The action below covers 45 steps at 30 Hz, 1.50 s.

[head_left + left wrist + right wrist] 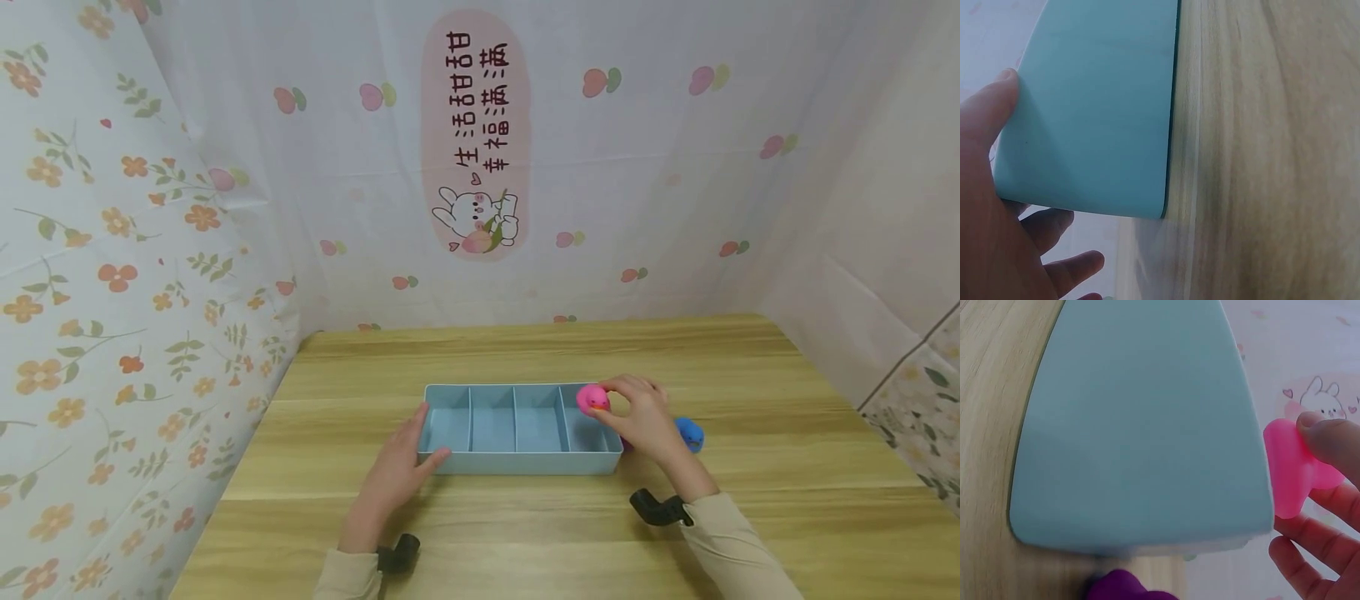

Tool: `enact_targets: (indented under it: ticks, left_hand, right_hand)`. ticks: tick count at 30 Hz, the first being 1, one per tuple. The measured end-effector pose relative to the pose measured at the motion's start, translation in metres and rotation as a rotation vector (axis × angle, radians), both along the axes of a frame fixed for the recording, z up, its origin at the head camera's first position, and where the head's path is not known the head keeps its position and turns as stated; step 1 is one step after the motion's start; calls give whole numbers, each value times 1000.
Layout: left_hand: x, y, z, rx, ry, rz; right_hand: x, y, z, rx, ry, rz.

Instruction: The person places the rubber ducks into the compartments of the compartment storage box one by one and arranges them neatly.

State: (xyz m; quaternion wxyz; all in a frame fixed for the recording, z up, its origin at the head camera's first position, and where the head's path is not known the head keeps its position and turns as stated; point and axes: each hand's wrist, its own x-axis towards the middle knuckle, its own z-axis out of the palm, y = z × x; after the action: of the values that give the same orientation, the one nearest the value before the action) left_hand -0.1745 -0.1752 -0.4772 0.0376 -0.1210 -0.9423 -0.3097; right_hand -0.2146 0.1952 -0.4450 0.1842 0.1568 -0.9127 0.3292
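Observation:
A pink rubber duck (592, 399) with an orange beak is pinched between the thumb and fingers of my right hand (640, 417), over the rightmost compartment of a light blue divided box (525, 463). In the right wrist view, the duck (1290, 469) shows beside the box's rim, beyond its wall (1141, 437). My left hand (397, 462) rests at the box's left end, thumb at the front rim and fingers along the end wall. The left wrist view shows this hand's lower fingers (1075, 272) loosely spread, away from the wall.
A blue rubber duck (690, 434) sits on the wooden table (525, 533) to the right, partly behind my right wrist. Close to the box's right end lies a purple object (1124, 586), mostly hidden. A patterned curtain (360, 208) hangs behind the table.

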Motion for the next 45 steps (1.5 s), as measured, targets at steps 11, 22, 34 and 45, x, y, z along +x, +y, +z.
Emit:
enact_targets:
  ticks: [11,22,34,45]
  left_hand:
    - [0,-2,-2,-3,8,-4]
    - [-1,-2,-5,1,-12,2]
    - [0,-3,-4,7,-39,7]
    - [0,-3,-3,6,-44,8]
  right_hand:
    - [-3,-15,1,15,4,45]
    - [-3,-32,1,14,-3,73]
    - [-3,-52,2,8,-6,106]
    - [-6,-72,7,-22,-7,125]
